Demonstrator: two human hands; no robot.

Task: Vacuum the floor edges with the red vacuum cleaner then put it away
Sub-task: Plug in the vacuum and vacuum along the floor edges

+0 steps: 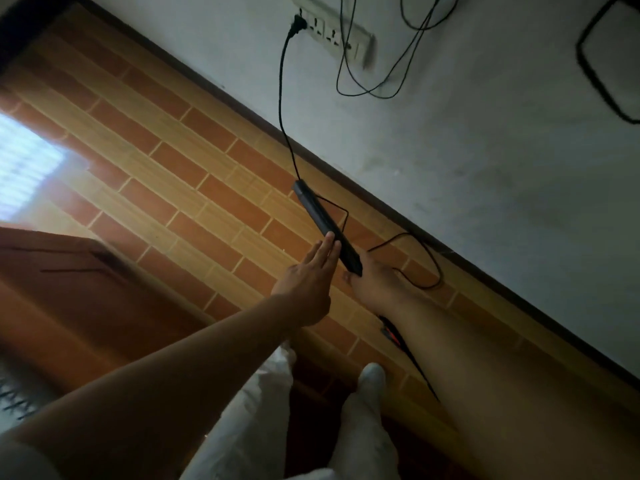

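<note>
A long black bar-shaped part (323,223) hangs slanted over the brick-patterned floor (180,174), close to the wall. A black cord (282,98) runs from its far end up to a plug (298,24) in the wall socket strip. My right hand (375,284) is shut on the bar's near end. My left hand (306,280) is flat, fingers straight, its fingertips resting against the bar's side. Below my right forearm a small red and black piece (390,334) of the vacuum cleaner shows; the rest of it is hidden.
A white socket strip (334,34) sits on the grey wall, with thin black cables (381,71) hanging near it. A dark skirting board (398,216) lines the floor edge. A thin cord (427,258) loops on the floor. Brown wooden furniture (69,271) stands left. My white-clad legs (367,410) are below.
</note>
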